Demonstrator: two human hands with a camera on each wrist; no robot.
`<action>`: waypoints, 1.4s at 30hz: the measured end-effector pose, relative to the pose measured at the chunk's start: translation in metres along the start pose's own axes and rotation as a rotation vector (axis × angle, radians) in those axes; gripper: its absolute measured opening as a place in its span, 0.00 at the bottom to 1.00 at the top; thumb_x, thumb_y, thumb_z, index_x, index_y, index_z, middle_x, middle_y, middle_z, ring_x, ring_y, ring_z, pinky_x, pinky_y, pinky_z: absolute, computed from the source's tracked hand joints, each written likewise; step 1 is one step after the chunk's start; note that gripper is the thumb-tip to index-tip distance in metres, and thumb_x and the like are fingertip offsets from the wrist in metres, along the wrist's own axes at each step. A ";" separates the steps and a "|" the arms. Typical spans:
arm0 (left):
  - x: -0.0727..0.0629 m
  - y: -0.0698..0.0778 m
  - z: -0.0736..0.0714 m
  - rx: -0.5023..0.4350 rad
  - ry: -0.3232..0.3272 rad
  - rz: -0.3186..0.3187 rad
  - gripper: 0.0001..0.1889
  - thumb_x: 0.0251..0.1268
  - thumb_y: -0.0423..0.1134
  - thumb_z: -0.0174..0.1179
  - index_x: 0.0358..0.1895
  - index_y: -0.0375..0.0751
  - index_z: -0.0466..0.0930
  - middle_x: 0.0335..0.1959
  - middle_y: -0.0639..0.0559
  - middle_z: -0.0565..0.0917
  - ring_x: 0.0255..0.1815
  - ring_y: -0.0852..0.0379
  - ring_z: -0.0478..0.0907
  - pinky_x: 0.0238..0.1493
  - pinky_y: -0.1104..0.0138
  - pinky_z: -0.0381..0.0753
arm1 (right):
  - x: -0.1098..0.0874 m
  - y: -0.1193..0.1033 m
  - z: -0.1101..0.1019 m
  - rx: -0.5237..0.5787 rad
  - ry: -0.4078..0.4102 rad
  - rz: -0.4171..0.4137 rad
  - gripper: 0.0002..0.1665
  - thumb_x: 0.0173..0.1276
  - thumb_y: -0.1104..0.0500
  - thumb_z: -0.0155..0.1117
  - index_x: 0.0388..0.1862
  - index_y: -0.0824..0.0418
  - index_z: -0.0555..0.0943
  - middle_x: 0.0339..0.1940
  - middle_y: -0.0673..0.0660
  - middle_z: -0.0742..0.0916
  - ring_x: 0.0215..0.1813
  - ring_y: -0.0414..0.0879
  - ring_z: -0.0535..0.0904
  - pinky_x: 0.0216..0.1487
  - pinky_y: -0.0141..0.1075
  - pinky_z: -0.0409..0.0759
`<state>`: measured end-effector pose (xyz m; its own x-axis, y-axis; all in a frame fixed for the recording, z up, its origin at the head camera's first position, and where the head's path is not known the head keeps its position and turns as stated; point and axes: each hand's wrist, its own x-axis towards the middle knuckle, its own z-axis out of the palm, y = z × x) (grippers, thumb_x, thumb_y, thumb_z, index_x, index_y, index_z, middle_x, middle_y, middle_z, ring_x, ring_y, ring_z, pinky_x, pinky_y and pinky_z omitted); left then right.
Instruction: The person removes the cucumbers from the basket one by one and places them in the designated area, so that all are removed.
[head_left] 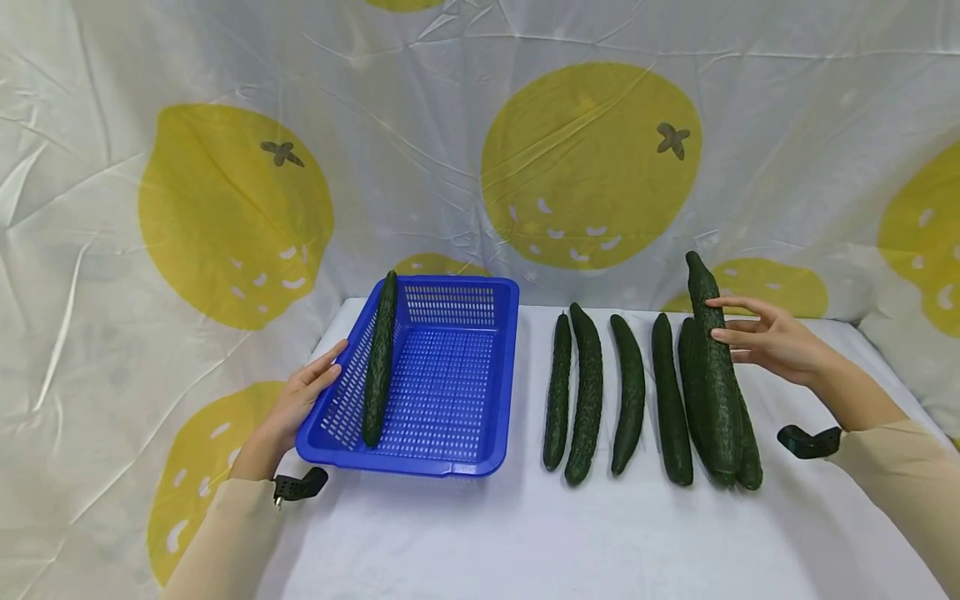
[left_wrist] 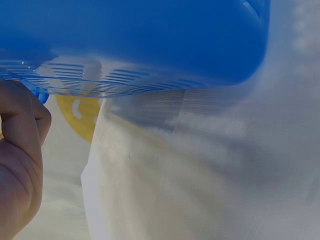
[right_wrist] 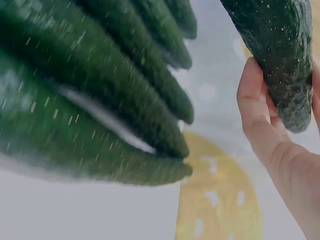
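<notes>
At the left, my left hand (head_left: 294, 407) grips the left rim of a blue plastic basket (head_left: 512, 358) with slotted walls. In the left wrist view, curled fingers (left_wrist: 27, 110) meet the basket's edge (left_wrist: 150, 45). One cucumber (head_left: 380, 367) leans lengthwise inside, along the left wall, its far end at the rim. On the other side, my right hand (head_left: 780, 337) pinches a long cucumber (head_left: 720, 400) near its upper end, thumb and fingers on opposite sides. That cucumber is raised above others and partly covers a cucumber (head_left: 693, 383) and another cucumber (head_left: 750, 454) beneath.
Between the basket and the right hand, a row of cucumbers lies on the white tablecloth (head_left: 600, 542): a thin cucumber (head_left: 557, 392), a longer cucumber (head_left: 586, 392), a curved cucumber (head_left: 628, 392) and a straight cucumber (head_left: 671, 400). A lemon-print curtain (head_left: 420, 167) hangs behind.
</notes>
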<state>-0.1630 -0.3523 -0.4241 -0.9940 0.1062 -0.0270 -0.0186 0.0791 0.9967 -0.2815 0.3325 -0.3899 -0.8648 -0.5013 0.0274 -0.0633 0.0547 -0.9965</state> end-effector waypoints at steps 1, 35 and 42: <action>0.000 0.000 0.000 0.001 0.001 -0.002 0.30 0.82 0.44 0.46 0.81 0.50 0.51 0.63 0.52 0.73 0.50 0.56 0.81 0.46 0.61 0.85 | -0.002 0.002 -0.003 0.003 -0.007 0.000 0.31 0.76 0.73 0.52 0.75 0.55 0.67 0.63 0.45 0.72 0.56 0.37 0.79 0.46 0.39 0.83; 0.001 0.001 0.000 0.000 0.007 -0.009 0.30 0.81 0.45 0.47 0.80 0.50 0.51 0.62 0.51 0.74 0.50 0.56 0.82 0.46 0.61 0.84 | -0.041 0.055 -0.076 -0.120 0.001 0.126 0.31 0.77 0.73 0.51 0.75 0.53 0.69 0.56 0.41 0.83 0.51 0.38 0.81 0.42 0.40 0.83; -0.001 0.001 0.001 -0.001 0.006 -0.014 0.30 0.81 0.46 0.47 0.80 0.51 0.51 0.62 0.49 0.74 0.50 0.55 0.82 0.46 0.60 0.85 | -0.044 0.064 -0.080 -0.150 0.023 0.165 0.32 0.76 0.71 0.52 0.75 0.51 0.70 0.53 0.40 0.84 0.50 0.37 0.81 0.44 0.41 0.83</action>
<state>-0.1623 -0.3517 -0.4232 -0.9943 0.0989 -0.0409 -0.0331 0.0800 0.9962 -0.2869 0.4271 -0.4486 -0.8808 -0.4547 -0.1316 0.0082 0.2634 -0.9646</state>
